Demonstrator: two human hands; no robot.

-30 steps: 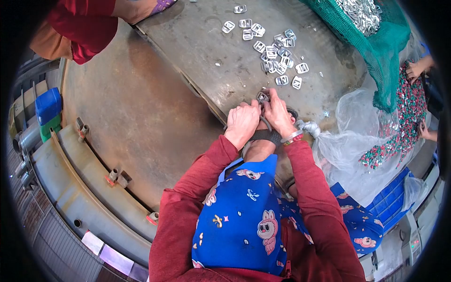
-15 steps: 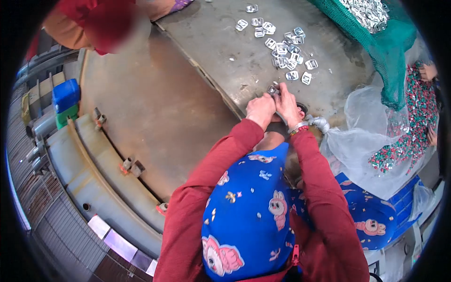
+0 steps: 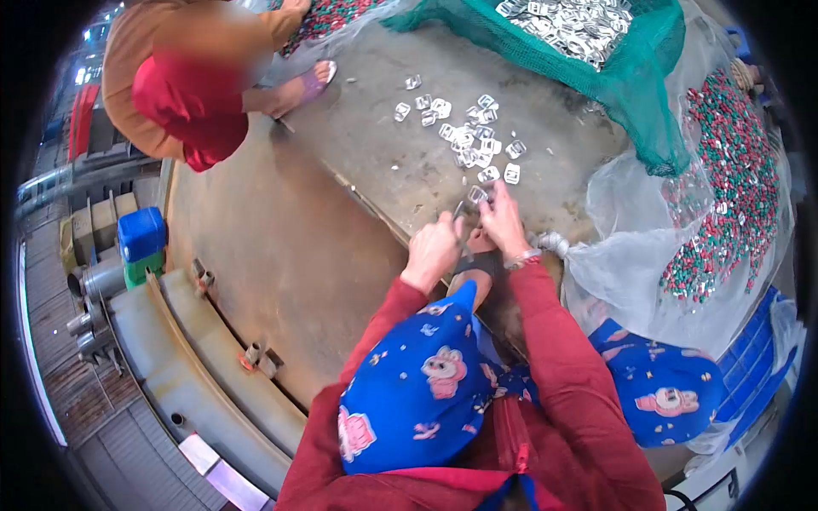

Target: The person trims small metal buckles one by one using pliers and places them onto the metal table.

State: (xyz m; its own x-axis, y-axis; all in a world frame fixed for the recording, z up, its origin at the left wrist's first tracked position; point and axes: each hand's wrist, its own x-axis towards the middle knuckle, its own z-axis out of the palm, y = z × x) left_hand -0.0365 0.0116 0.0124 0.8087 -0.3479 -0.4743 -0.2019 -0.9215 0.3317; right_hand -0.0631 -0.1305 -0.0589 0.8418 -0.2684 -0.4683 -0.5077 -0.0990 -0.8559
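Note:
My right hand pinches a small silver metal buckle-like piece between thumb and fingers. To its left, my left hand is curled closed around a thin dark metal tool, slightly blurred, whose kind I cannot make out. A short gap separates the two hands, just above my foot in a dark-strapped sandal. Beyond them, several more of the silver pieces lie loosely scattered on the grey metal surface.
A green net at the back holds a heap of silver pieces. To the right, a clear plastic sheet bears red and green bits. Another person squats at upper left. A raised seam crosses the metal floor.
My hands, close together before, have moved apart, the left one drawing away leftward. A silver piece now shows clearly in the right fingers. The view has shifted, showing more of the other person.

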